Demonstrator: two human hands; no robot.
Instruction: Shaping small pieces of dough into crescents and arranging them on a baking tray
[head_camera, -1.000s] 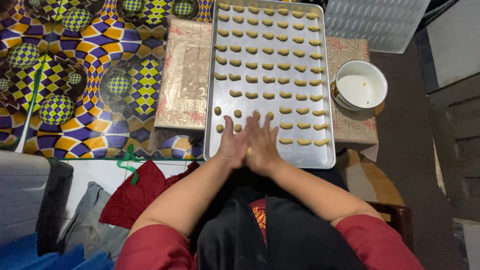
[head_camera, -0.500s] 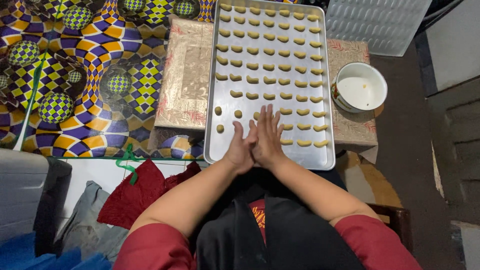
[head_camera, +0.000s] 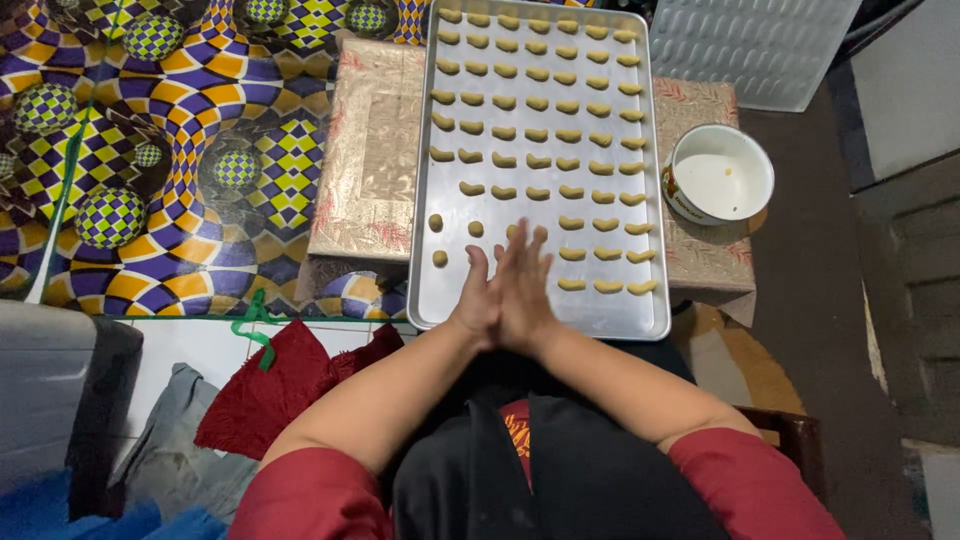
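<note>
Two hands pressed palm to palm over near end of baking tray (head_camera: 650, 310): left hand (head_camera: 482, 300) and right hand (head_camera: 528, 290), fingers straight, pointing away from body. Whether anything sits between palms: cannot tell, hidden. Forearms bare, red sleeves at bottom edge, dark apron below.

Near, left of person: red cloth (head_camera: 270, 400) on floor w/ green ribbon (head_camera: 250, 325), grey cloth (head_camera: 175, 450) beside it.

Tray = silver, rectangular, long axis running away from person, resting on low table w/ gold patterned cover (head_camera: 370, 170). Near strip of tray bare around hands. Just left of fingertips: 3 small round dough balls (head_camera: 437, 222), apart from each other. Right of hands and beyond: rows of pale crescent dough pieces (head_camera: 545, 130), approx 6 per row, filling tray to far edge.

Right of tray, on same table: white enamel bowl (head_camera: 720, 172), pale inside.

Left: mat w/ purple/yellow/orange checker-sphere pattern (head_camera: 150, 150). Far right corner: embossed metal sheet (head_camera: 760, 45)
</note>
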